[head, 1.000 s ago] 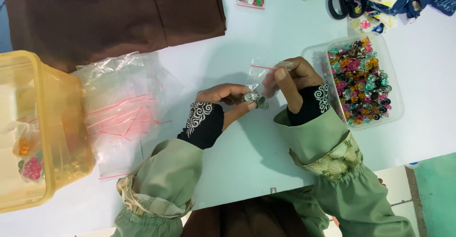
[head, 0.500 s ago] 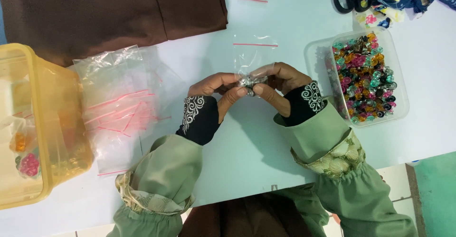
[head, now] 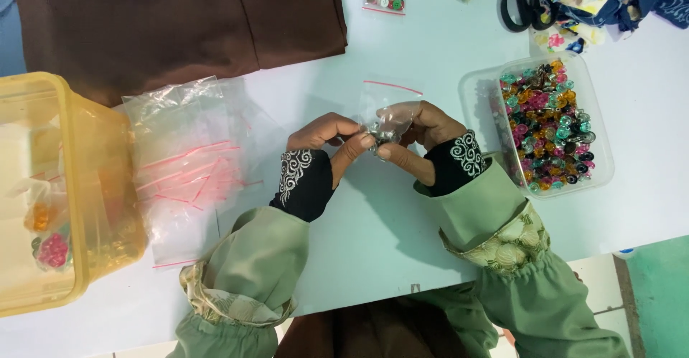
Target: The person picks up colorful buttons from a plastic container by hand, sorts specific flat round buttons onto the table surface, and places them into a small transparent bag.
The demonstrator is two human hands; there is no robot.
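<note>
1. Both hands are pinched shut on one small clear zip bag (head: 387, 110): the left hand (head: 326, 137) nips its lower part from one side, the right hand (head: 423, 132) from the other. The bag is held up off the white table (head: 373, 236), pink seal strip at the top.
2. Looks like a few silvery buttons (head: 379, 133) sit bunched at the bottom, right between the fingertips.
3. My read: this is the bagging step, buttons in, seal not closed yet.
4. Next move needs fingers sliding up to the pink strip without tipping the bag.
5. Nearby: clear tub of coloured buttons (head: 549, 125) just right, pile of empty zip bags (head: 190, 164) left, yellow tub (head: 64, 186) beyond.
</note>
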